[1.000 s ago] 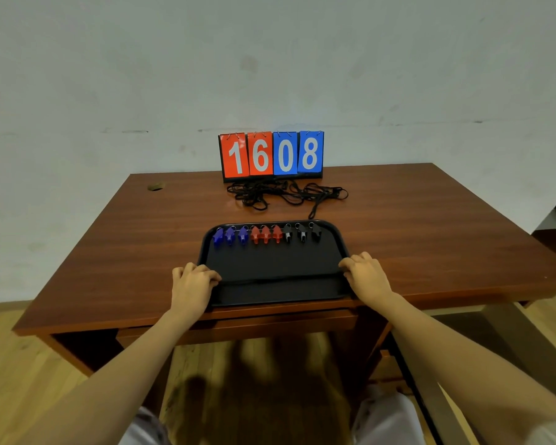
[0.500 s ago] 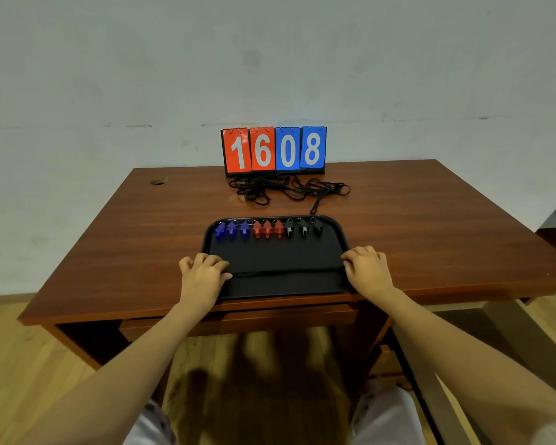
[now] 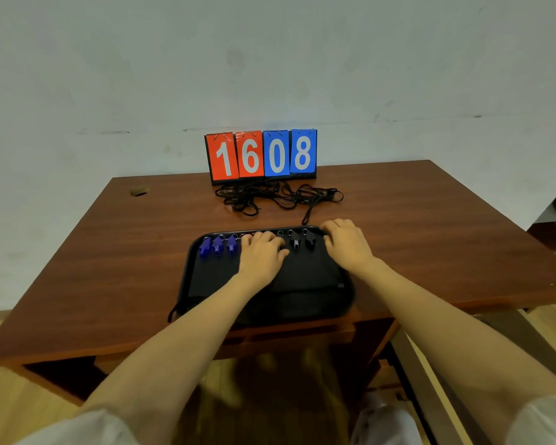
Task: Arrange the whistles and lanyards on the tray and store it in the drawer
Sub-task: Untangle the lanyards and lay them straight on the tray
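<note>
Forearms lay across the near edge of the brown wooden surface (image 3: 109, 252) and over the black rectangular plastic tray (image 3: 187, 284), which sat at the middle of that edge. The tray's near half was bare.

The left hand (image 3: 260, 252) covered the middle of the whistle row along the tray's far rim, with its fingers bent down over it. Whether it pinched a whistle could not be told. The right hand (image 3: 344, 242) sat at the tray's far right corner with its fingers curled at the rim, and its grip was equally unclear.

Three blue plastic whistles (image 3: 217, 245) lay beside the left hand, and two black plastic whistles (image 3: 302, 242) lay between the hands. Past the tray, the tangled black cord lanyards (image 3: 276, 195) lay off it, just in front of the red and blue flip-number scoreboard (image 3: 260, 154) at the far edge.

The step looked like evening out the row. It would call for light fingertip nudges, one whistle at a time, with the right hand steadying the tray so that it did not slide off the near edge. The lanyards would best be drawn from the tangle singly and laid in the tray's bare half.
</note>
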